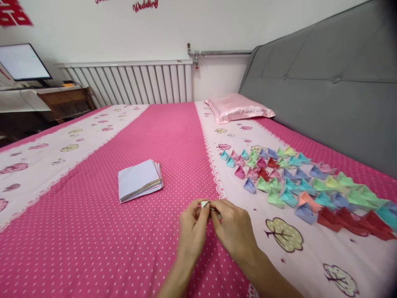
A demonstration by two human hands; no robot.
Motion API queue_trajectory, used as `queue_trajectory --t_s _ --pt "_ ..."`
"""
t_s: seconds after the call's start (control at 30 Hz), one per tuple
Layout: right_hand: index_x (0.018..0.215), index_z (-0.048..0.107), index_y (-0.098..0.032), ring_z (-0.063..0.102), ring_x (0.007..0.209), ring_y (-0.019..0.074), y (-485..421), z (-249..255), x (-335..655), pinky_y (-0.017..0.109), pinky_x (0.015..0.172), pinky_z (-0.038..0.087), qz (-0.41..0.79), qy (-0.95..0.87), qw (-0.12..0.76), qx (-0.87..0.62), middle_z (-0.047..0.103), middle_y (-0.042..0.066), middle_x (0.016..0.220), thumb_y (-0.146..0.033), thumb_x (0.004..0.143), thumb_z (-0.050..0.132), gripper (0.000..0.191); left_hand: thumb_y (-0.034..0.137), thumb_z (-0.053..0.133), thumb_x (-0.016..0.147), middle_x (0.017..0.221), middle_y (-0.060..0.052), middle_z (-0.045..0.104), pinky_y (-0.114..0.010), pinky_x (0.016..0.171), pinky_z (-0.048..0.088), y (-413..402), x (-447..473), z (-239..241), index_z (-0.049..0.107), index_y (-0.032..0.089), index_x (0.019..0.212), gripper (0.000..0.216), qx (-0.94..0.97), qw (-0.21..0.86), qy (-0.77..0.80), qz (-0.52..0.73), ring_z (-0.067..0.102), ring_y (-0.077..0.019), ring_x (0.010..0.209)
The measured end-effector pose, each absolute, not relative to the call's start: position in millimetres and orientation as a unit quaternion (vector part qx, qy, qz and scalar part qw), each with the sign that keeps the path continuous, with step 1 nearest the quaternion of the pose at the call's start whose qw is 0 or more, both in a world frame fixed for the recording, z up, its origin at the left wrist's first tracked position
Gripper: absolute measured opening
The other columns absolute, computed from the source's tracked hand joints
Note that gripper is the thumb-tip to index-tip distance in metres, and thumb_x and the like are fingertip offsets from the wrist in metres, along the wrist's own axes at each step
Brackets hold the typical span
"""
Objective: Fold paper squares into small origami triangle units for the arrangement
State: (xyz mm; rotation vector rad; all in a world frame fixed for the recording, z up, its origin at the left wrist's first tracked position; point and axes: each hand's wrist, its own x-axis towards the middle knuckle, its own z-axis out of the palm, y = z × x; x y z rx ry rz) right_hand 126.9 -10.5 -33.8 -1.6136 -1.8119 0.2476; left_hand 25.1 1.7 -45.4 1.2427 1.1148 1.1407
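small pale paper (204, 203) | between left hand (192, 223) and right hand (233, 222) | pinched by both

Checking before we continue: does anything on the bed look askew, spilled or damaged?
Nothing looks spilled or damaged. The paper stack is slightly askew, its sheets unevenly aligned along the right side; the paper boats sit in loose, uneven rows.

Bare left grip (191, 227), bare right grip (235, 227), bare forearms (269, 271)
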Motion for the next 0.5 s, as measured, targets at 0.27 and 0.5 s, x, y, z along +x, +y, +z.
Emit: queue_trajectory --t_s 0.27,0.5 --pt "0.083 0.066 -0.017 0.06 0.06 0.0169 -1 -36 136 0.026 0.055 0.047 0.421 -0.496 0.512 -0.561 0.067 0.005 0.07 -0.025 0.074 0.052 0.018 0.028 0.057 0.073 0.114 -0.013 0.054 -0.032 0.081 0.045 -3 27 -43 0.047 0.016 0.115 0.045 0.54 0.544 0.43 0.478 0.054 -0.0216 0.1" --pt "0.087 0.064 -0.012 0.06 0.065 0.0161 5 -37 138 0.021 0.048 0.044 0.542 -0.369 0.583 -0.48 0.065 0.006 0.072 -0.034 0.07 0.06 0.028 0.024 0.06 0.07 0.131 -0.01 0.038 -0.038 0.095 0.037 -4 30 -45 0.036 0.023 0.127 0.062 0.569 0.531 0.394 0.489 0.042 -0.0241 0.115"
